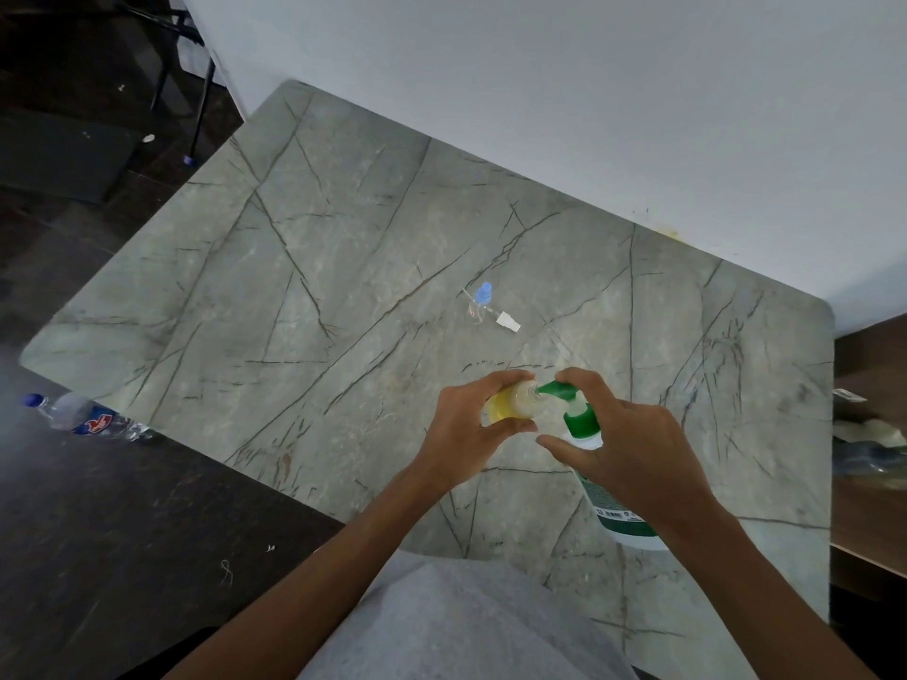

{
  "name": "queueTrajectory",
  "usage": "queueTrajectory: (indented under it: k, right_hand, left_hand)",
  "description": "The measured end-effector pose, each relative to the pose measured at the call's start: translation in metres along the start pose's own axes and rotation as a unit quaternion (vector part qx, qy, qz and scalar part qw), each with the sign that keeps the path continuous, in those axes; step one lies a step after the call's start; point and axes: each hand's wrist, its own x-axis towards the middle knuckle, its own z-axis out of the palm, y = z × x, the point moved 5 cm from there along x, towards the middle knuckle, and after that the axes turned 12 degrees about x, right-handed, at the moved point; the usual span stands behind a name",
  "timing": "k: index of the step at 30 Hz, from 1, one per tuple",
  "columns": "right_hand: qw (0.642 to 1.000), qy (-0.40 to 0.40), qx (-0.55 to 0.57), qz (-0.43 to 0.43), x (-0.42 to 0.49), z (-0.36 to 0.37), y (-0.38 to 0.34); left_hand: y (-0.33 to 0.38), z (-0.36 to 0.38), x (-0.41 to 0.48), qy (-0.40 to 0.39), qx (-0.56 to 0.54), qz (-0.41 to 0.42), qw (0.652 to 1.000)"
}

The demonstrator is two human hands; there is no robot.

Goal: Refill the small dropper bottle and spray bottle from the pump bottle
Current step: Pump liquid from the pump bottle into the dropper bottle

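We seem midway: our left hand grips the open, part-filled spray bottle at the spout of the pump bottle, our right hand spread over its pump, while the dropper bottle stands capped.

Marbled table bears dropper bottle, pump bottle

The white pump bottle with a green pump stands with its spout at the open mouth of the spray bottle, which holds yellow liquid. Farther back stands the blue-capped dropper bottle, with a white spray head lying beside it.
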Motion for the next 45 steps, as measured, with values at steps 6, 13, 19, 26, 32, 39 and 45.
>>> queueTrajectory:
  k: [6,13,19,26,32,39,45]
  right_hand:
    - [1.000,0.006,0.015,0.002,-0.002,0.002,0.000]
    - [0.999,0.031,0.010,-0.012,-0.001,-0.002,-0.002]
    - [1.000,0.018,0.002,-0.017,0.001,-0.005,-0.003]
    - [1.000,-0.008,0.000,-0.005,0.001,-0.004,-0.001]
    - [1.000,0.010,0.015,-0.009,-0.001,-0.003,-0.003]
    - [0.999,0.036,0.015,-0.007,-0.002,-0.004,-0.002]
    - [1.000,0.014,0.002,-0.013,0.002,-0.005,-0.002]
  left_hand:
    - [0.000,0.000,-0.002,0.001,-0.005,-0.003,1.000]
    - [0.007,-0.001,-0.002,0.001,-0.006,0.011,1.000]
    - [0.008,-0.001,-0.001,0.003,-0.008,0.014,1.000]
    - [0.006,-0.003,-0.002,0.010,0.001,0.011,1.000]
    - [0.006,-0.002,-0.002,0.009,-0.003,0.011,1.000]
    - [0.011,-0.003,-0.001,0.006,-0.014,0.008,1.000]
    - [0.009,-0.002,-0.002,0.002,-0.004,0.015,1.000]
